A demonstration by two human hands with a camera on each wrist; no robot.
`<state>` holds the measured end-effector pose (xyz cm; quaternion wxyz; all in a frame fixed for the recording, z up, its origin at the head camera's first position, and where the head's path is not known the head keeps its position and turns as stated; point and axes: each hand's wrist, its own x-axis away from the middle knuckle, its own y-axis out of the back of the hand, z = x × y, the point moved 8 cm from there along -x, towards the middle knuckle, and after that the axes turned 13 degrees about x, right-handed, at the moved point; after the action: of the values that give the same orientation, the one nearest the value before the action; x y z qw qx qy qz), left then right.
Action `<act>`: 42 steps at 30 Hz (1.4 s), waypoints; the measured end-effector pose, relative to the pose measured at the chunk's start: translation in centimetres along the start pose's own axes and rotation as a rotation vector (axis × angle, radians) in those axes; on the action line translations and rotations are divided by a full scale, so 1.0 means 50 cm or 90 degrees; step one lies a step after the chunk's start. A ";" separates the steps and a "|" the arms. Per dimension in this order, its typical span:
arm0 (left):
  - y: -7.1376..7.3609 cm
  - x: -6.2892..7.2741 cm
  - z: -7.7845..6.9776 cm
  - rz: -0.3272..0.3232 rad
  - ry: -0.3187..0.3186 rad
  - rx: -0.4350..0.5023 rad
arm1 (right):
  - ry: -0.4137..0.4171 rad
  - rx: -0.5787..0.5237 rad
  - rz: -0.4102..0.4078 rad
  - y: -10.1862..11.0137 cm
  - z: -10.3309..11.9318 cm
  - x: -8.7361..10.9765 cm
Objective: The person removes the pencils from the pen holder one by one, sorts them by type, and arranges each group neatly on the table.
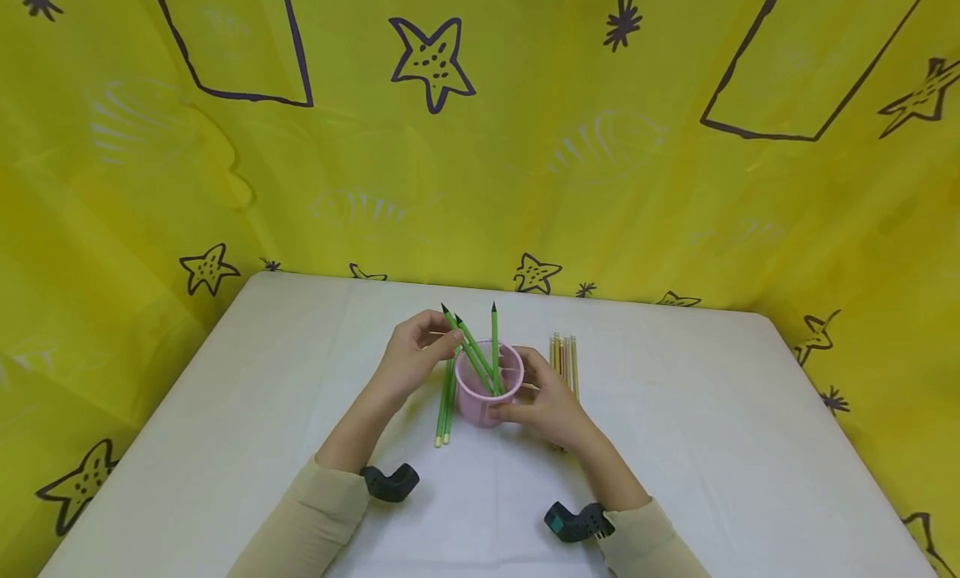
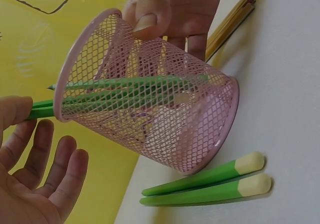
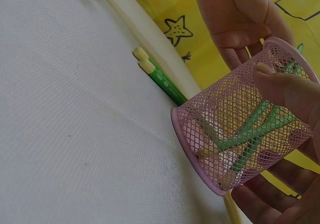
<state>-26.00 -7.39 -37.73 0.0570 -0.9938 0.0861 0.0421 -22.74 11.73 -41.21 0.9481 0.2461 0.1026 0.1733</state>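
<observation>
A pink mesh pencil cup (image 1: 476,409) stands at the middle of the table, its rim facing up. My right hand (image 1: 555,407) grips its right side, the thumb across the near wall and the other fingers behind. Inside are three green pencils (image 1: 495,345), dark tips upward, seen through the mesh in both wrist views. Over the rim's left side, my left hand (image 1: 415,353) pinches two of these green pencils (image 2: 42,110) between thumb and forefinger. Two more green pencils (image 2: 210,184) with cream ends lie on the table just left of the cup.
Several yellowish pencils (image 1: 574,363) lie side by side to the right of the cup, partly hidden behind my right hand. A white cloth (image 1: 712,428) covers the table. Yellow curtain (image 1: 480,186) with drawn starfish hangs behind the far edge.
</observation>
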 end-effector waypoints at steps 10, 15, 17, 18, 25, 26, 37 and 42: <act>0.022 0.003 -0.024 -0.016 -0.021 0.014 | -0.013 0.015 -0.007 0.001 -0.004 -0.003; 0.033 0.006 -0.033 -0.024 -0.019 0.020 | -0.024 0.009 -0.003 -0.001 -0.006 -0.001; 0.036 0.006 -0.037 -0.024 -0.021 0.029 | -0.029 0.008 -0.003 -0.001 -0.007 -0.001; 0.038 0.006 -0.039 -0.024 -0.023 0.032 | -0.029 0.009 -0.003 -0.001 -0.008 -0.001; 0.052 0.006 -0.060 -0.034 -0.043 0.055 | -0.024 0.011 -0.006 0.000 -0.007 -0.003; 0.055 0.008 -0.065 -0.037 -0.046 0.060 | -0.024 0.010 -0.005 0.000 -0.007 -0.003; 0.086 0.027 -0.116 -0.040 -0.089 0.101 | -0.018 0.017 -0.003 0.000 -0.004 -0.001; 0.098 0.034 -0.133 -0.046 -0.102 0.123 | -0.017 0.010 -0.003 -0.001 -0.004 -0.002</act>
<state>-24.71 -13.25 -31.79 0.1608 -0.9795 0.0493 0.1106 -22.86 11.75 -41.38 0.9479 0.2553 0.0920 0.1667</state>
